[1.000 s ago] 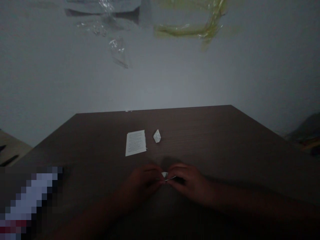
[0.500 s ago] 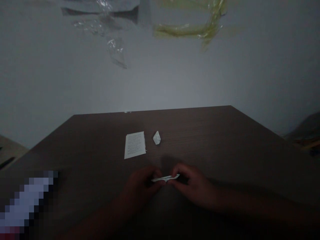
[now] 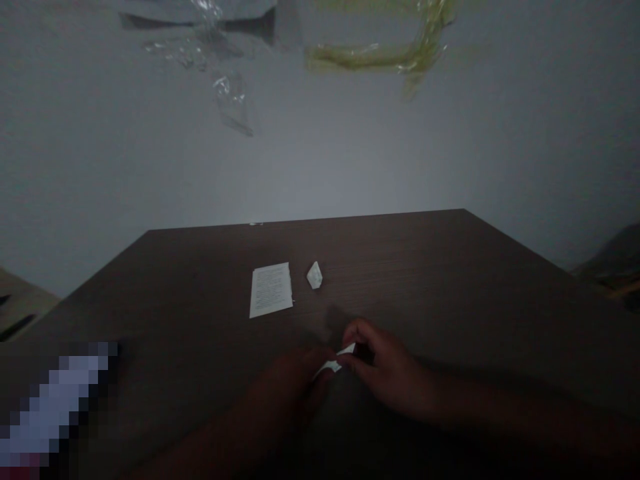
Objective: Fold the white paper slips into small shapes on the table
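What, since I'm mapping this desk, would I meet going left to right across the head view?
pixelated patch, printed sheet of paper, small folded paper piece, right hand

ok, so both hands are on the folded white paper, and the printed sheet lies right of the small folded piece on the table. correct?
One thing is wrong: the head view shows the printed sheet lying left of the small folded piece, not right. The rest stands: the left hand and right hand are both on the folded white paper.
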`<state>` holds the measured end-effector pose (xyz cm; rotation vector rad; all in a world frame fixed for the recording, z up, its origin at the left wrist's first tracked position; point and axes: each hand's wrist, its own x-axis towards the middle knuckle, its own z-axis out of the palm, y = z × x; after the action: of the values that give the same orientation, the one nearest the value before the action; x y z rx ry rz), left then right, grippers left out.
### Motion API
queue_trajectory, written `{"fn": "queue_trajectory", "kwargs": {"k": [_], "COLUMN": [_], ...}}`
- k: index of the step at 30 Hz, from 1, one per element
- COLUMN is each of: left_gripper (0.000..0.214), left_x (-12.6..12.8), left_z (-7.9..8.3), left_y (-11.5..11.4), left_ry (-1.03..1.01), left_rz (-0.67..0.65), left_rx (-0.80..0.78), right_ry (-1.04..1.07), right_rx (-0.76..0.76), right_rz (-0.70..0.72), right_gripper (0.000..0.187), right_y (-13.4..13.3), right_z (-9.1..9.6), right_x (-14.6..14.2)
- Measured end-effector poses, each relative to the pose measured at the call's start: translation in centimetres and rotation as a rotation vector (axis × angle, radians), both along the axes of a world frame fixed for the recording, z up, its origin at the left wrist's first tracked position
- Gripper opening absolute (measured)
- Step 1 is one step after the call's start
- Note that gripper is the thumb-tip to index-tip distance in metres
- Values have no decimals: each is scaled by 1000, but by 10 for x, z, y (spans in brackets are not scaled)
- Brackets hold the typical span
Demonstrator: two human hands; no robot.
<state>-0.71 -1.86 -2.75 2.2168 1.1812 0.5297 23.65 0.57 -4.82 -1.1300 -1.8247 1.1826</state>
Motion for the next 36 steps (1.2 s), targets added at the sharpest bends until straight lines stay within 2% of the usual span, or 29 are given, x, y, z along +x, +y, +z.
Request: {"fn": "queue_trajectory", "kwargs": {"k": [3, 7, 11, 14, 16, 19, 26, 32, 36], "left_gripper": [25, 20, 6, 23, 33, 42, 44, 47, 54], "left_x": [5, 10, 7, 3, 1, 1, -1, -8, -10], "left_z": [0, 7, 8, 5, 6, 10, 12, 11, 11], "left_y": [-5, -11, -14, -14, -12, -10, -8, -8, -6], "left_ry": [160, 312, 304, 242, 249, 276, 349, 327, 335], "left_rz": [-57, -127, -243, -356, -389, -401, -358, -304, -300], "left_rx": [50, 158, 324, 395, 381, 346, 356, 359, 333], "right_ry": [-92, -237, -379, -472, -515, -531, -522, -541, -552], "right_rx": [111, 294, 411, 440, 453, 457, 406, 377, 401], "right_rz": [13, 13, 70, 134, 151, 179, 368, 431, 458], "right_gripper": [21, 29, 13, 15, 16, 18, 3, 9, 28], "right_y": [4, 11, 16, 19, 21, 24, 32, 30, 29], "right_z": [0, -2, -1, 1, 2, 6, 29, 42, 41], "right_x": [2, 4, 6, 8, 8, 10, 16, 22, 24]}}
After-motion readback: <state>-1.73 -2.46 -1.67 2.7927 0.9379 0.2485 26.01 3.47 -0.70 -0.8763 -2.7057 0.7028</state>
